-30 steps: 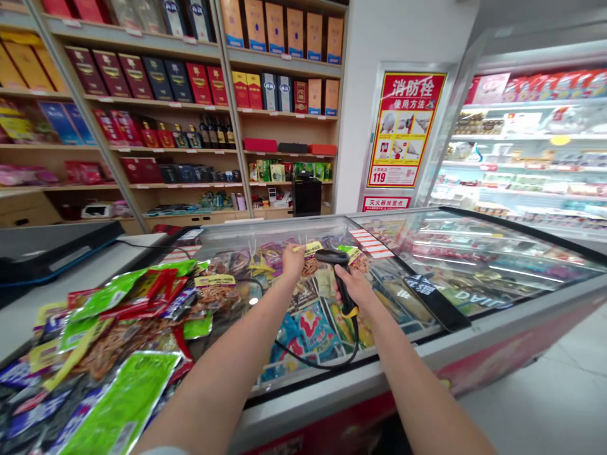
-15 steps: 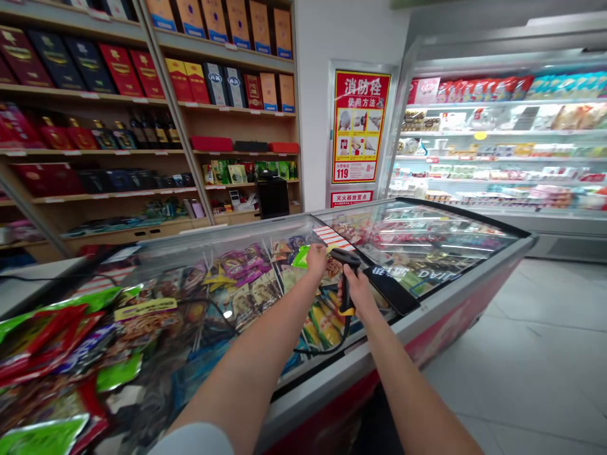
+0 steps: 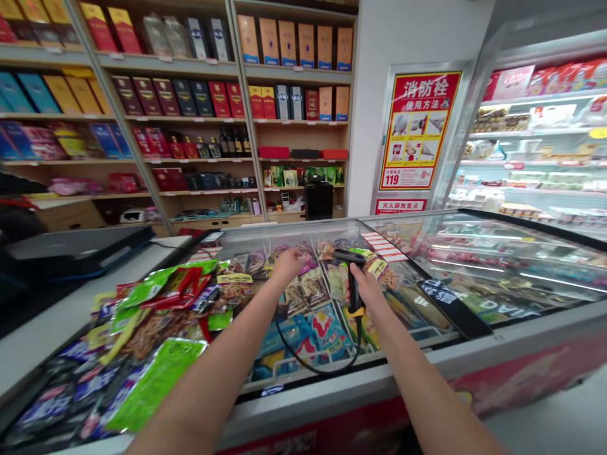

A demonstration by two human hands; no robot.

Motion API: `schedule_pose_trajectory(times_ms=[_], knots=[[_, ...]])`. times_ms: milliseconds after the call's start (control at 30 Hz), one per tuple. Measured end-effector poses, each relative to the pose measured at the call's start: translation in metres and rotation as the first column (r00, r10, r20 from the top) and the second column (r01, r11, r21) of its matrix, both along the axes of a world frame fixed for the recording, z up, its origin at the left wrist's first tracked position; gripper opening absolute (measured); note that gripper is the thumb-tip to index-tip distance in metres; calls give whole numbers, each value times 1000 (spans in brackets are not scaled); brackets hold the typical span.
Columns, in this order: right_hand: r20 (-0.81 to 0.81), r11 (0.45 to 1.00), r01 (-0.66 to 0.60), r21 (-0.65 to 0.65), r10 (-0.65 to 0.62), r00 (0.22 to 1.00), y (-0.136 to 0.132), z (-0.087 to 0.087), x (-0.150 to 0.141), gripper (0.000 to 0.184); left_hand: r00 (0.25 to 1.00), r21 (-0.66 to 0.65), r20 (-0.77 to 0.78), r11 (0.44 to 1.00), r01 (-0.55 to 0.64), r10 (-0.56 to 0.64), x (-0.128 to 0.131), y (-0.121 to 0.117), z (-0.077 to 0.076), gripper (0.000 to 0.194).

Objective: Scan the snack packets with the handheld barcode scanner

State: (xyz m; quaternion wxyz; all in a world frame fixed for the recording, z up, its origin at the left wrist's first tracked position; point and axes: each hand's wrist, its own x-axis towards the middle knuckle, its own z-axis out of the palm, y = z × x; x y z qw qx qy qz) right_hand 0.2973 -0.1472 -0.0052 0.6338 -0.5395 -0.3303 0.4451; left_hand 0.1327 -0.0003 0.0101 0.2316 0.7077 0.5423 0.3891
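1. Your right hand (image 3: 365,294) clenches a black handheld barcode scanner (image 3: 353,278), held upright with a yellow band on its grip, over the glass lid (image 3: 493,265) of the chest freezer (image 3: 332,385).
2. Your left hand (image 3: 288,265) is open and empty, just left of the scanner; I cannot tell whether it touches the glass.
3. The scanner's black cable (image 3: 313,370) loops toward the freezer's near edge.
4. A heap of snack packets (image 3: 156,328) lies to your left.

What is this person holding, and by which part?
The right hand grips a black corded barcode scanner by its handle; the left hand appears empty.
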Motion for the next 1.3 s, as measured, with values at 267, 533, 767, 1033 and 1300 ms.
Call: schedule_pose_trajectory(times_ms=[267,533,767,1033,1300], knots=[[30,919,-393,-35,394,918,31,14,-95,31,678,144,-588,881,-450,442,-147,-19,24,48],[40,892,-450,-51,452,891,36,-14,-101,35,626,118,-675,895,-431,390,-156,-30,11,36],[7,883,-469,18,469,883,30,-13,-95,43,840,83,-327,898,-432,434,-146,-23,14,28],[49,865,-497,62,495,868,29,-13,-99,46,883,66,-97,888,-454,459,-143,-15,4,19],[138,854,-519,18,512,848,26,-11,-103,49,905,61,-60,906,-418,421,-140,-12,-1,16]])
